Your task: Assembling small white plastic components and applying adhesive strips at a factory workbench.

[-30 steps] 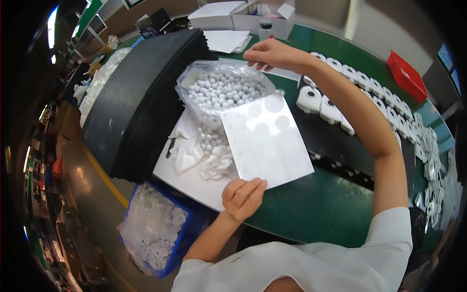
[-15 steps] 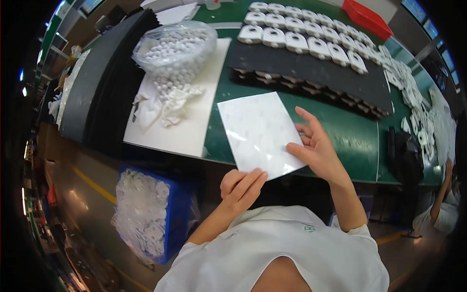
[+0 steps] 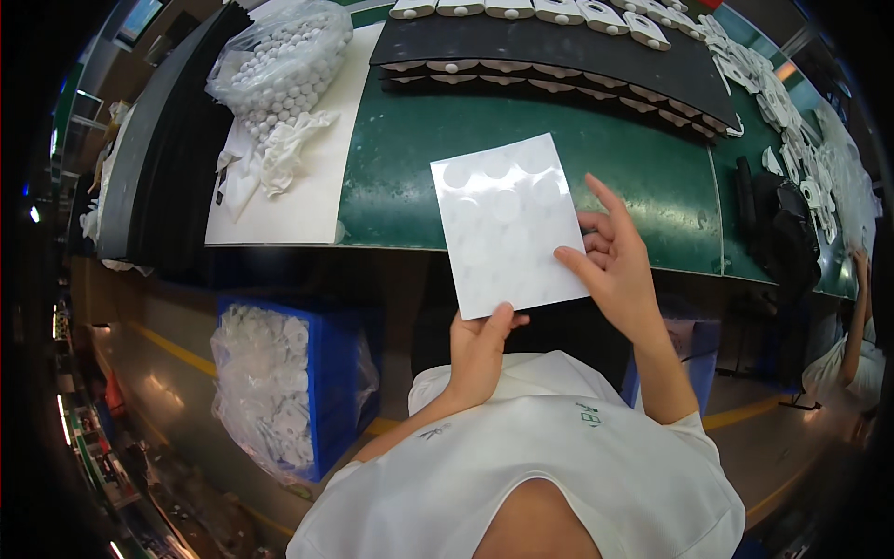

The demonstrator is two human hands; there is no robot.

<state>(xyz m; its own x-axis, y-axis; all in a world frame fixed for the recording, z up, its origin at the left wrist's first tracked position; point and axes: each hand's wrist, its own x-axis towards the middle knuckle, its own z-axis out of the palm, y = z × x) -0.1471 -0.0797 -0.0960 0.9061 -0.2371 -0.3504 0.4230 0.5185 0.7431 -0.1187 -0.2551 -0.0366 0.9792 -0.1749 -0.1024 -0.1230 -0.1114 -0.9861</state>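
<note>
A glossy white sheet (image 3: 507, 233) with rows of faint round shapes, like a sheet of round stickers, is held up in front of me over the table's near edge. My left hand (image 3: 477, 359) pinches its bottom edge, thumb on top and fingers behind. At the right edge, my right hand (image 3: 616, 265) grips the sheet between thumb and curled fingers, while its index finger points up, free of the sheet. Whatever the sheet's back bears is hidden.
Across the green table (image 3: 410, 177) lie stacked black boards (image 3: 549, 56) carrying white plastic parts. A clear bag of white balls (image 3: 279, 79) sits on a white board to the left. Below stands a blue crate (image 3: 321, 382) of white pieces. Another person's arm (image 3: 857, 307) shows far right.
My left hand has turned, its thumb now on top of the sheet's bottom edge where its fingers lay before. The sheet's glare has shifted, showing the round shapes. My view has tipped nearer.
</note>
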